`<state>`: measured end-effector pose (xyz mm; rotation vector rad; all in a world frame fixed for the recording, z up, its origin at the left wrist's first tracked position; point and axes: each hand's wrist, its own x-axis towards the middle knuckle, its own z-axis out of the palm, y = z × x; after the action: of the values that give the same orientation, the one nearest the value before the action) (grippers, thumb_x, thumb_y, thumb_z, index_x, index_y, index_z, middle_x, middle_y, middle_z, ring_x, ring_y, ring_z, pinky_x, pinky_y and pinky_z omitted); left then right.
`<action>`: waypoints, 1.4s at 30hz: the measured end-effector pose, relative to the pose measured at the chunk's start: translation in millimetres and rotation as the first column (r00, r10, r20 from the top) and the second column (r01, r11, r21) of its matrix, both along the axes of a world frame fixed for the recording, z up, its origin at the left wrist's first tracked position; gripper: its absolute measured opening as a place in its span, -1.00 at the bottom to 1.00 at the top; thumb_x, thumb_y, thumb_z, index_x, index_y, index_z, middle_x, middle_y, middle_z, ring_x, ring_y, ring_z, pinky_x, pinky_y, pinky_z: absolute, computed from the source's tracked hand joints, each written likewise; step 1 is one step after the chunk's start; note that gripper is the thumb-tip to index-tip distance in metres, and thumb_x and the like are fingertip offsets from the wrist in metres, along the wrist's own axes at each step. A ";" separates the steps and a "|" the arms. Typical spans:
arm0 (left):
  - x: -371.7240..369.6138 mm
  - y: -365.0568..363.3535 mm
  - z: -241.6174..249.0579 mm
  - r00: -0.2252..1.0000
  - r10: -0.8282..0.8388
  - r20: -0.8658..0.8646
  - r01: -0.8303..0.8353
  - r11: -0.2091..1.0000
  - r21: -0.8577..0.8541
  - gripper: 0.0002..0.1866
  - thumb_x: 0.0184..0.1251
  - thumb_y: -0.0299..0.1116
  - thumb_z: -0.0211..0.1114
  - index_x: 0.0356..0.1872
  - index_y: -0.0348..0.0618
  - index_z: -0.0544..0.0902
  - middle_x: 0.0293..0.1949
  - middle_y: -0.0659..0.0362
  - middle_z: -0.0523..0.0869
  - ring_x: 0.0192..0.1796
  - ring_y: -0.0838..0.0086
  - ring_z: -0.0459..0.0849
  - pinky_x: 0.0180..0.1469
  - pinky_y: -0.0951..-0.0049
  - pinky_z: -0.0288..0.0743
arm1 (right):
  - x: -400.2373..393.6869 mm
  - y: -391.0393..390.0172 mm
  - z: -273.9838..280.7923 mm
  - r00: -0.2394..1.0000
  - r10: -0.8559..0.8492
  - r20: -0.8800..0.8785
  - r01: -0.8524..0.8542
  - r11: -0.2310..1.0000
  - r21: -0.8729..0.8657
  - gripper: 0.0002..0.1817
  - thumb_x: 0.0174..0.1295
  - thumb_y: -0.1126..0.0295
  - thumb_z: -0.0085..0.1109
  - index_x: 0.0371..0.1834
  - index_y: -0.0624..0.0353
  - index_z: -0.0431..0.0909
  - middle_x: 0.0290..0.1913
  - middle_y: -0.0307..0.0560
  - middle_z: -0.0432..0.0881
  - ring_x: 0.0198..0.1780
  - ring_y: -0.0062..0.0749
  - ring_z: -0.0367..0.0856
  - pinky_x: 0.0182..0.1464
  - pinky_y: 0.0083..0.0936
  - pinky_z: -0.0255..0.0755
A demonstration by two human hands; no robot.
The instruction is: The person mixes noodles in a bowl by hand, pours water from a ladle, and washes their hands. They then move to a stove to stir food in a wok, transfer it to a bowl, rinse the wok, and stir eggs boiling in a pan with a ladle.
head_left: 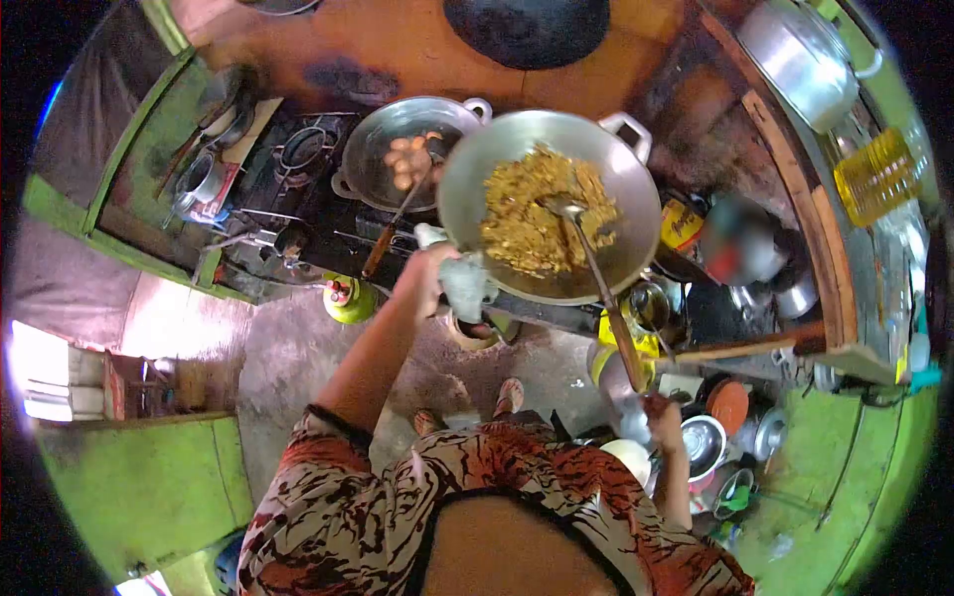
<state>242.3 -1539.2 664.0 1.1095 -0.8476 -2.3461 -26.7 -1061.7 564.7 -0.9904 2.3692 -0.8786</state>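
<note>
A large metal wok (459, 189) holds a yellow-brown chopped food (532, 214). My left hand (427, 278) is closed on a pale cloth (467, 288) at the wok's lower left edge, where its handle is hidden. A long spatula (611, 313) with a wooden handle rests its metal head in the food. The end of that handle is in my closed right hand (661, 412), below and to the right of the wok. Beside it on the left, a second wok (370, 134) contains several round brown pieces (405, 164) and another wooden-handled utensil (380, 250).
Left of the woks is a burner (306, 149). A green gas cylinder (348, 301) stands below. Bowls and pots, one a metal basin (704, 442), crowd the lower right. An oil bottle (874, 179) and a large pot (800, 65) sit at upper right.
</note>
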 end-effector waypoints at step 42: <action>276.6 88.1 65.3 0.783 0.621 0.029 -0.607 0.774 -0.180 -0.67 0.06 -0.29 0.17 -0.16 -0.27 0.50 -0.25 0.05 0.57 -0.22 0.28 0.60 -0.13 0.29 0.52 | 177.6 -294.9 218.7 0.717 0.525 0.459 -0.533 0.837 -0.124 -0.31 0.19 -0.08 0.08 0.21 0.21 0.23 -0.16 0.03 0.55 -0.04 -0.40 0.51 -0.04 -0.42 0.38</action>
<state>518.9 -1451.1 729.3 1.2010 -0.5662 -1.6625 150.9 -1356.5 783.4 -1.1966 1.5465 -0.7560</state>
